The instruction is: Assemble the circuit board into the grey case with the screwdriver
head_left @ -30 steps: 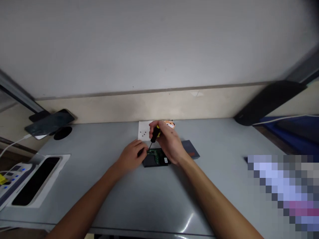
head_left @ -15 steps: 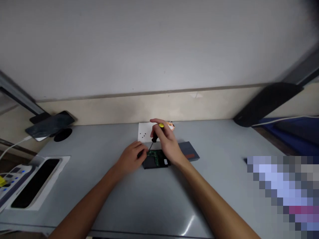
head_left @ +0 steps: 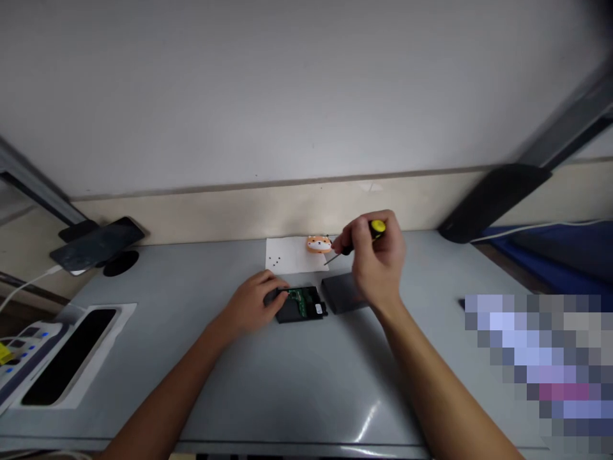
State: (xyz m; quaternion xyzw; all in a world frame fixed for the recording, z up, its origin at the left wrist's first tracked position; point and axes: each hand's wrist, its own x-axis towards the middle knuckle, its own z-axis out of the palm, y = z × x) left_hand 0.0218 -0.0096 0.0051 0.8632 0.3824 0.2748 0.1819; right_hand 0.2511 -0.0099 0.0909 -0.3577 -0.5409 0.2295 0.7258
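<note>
My right hand (head_left: 378, 262) grips a screwdriver (head_left: 348, 249) with a black and yellow handle. Its thin shaft slants down to the left, its tip over the right part of a white paper (head_left: 294, 255). My left hand (head_left: 253, 299) is closed on the left edge of an opened black device (head_left: 290, 312) with a green circuit board (head_left: 301, 301) inside. Partly behind my right wrist, a dark grey case (head_left: 341, 295) lies just right of the device. Several tiny dark screws (head_left: 274, 261) rest on the paper, as does an orange animal-faced item (head_left: 318, 244).
At far left, a phone (head_left: 98, 246) leans on a stand, cable attached. Below it, another phone (head_left: 69, 358) lies on white paper beside a power strip (head_left: 31, 351). A black lamp base or similar upright part (head_left: 493, 201) stands back right. A blurred-out object (head_left: 536, 358) occupies the right side.
My right hand has lifted the screwdriver off the circuit board and moved it right, uncovering the board and the orange item. My left hand stays at the device's left edge.
</note>
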